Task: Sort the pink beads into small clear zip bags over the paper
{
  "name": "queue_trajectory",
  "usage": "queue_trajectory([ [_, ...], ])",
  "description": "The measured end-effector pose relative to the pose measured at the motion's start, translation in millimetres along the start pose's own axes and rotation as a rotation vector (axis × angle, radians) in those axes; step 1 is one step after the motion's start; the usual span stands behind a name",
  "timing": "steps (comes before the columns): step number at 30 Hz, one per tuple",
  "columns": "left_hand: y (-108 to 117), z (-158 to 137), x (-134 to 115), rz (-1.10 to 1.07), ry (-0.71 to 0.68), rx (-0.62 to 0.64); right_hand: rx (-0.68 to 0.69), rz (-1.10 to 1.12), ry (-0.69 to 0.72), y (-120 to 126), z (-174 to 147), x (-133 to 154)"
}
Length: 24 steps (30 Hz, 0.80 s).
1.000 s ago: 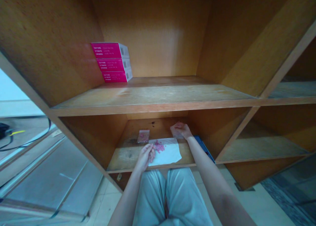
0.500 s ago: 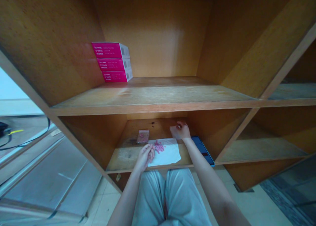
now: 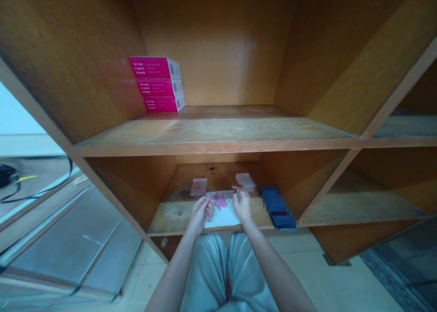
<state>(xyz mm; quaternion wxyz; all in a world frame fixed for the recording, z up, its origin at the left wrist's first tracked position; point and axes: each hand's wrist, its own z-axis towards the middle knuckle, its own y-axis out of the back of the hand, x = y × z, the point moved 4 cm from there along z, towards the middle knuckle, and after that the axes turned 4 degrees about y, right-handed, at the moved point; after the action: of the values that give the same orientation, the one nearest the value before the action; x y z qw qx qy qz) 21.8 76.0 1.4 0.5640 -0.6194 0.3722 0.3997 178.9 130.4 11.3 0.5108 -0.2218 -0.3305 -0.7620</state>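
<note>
Small pink beads point(image 3: 220, 202) lie in a loose pile on a white sheet of paper point(image 3: 222, 219) on the lower shelf. At the left edge of the sheet, my left hand point(image 3: 201, 213) has its fingers curled and the thumb and fingertips together; whatever is in them is too small to make out. Over the sheet's right side is my right hand point(image 3: 241, 204), its fingers bent and slightly apart, pointing toward the pile. A small clear bag point(image 3: 245, 181) lies flat just beyond it. Behind my left hand lies a clear bag of pink beads point(image 3: 198, 187).
A blurred-out dark blue phone-like object point(image 3: 277, 208) lies right of the sheet, near the shelf's front edge. Pink boxes point(image 3: 157, 85) stand stacked on the upper shelf point(image 3: 225, 128). The cabinet's wooden side walls enclose both hands' compartment.
My right hand has let go of the small clear bag, which now lies on the shelf, and has come left and nearer to the bead pile. My left hand has hardly moved.
</note>
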Motion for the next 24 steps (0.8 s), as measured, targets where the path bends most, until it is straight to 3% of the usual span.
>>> queue_trajectory([
  [4, 7, 3, -10, 0.154, -0.119, -0.170, 0.048, -0.049, 0.031, -3, 1, 0],
  [9, 30, 20, -48, 0.667, -0.306, -0.385, 0.068, -0.055, 0.034, -5, 2, 0],
  [12, 37, 30, -65, 1.081, -0.388, -0.324, 0.066, -0.047, 0.024, -4, 2, 0],
  [16, 40, 39, -63, 1.423, -0.320, -0.176, 0.073, -0.039, 0.016, -3, 2, 1],
  [24, 40, 48, -59, 1.552, -0.171, -0.106, 0.093, -0.041, 0.015, -4, 2, 2],
])
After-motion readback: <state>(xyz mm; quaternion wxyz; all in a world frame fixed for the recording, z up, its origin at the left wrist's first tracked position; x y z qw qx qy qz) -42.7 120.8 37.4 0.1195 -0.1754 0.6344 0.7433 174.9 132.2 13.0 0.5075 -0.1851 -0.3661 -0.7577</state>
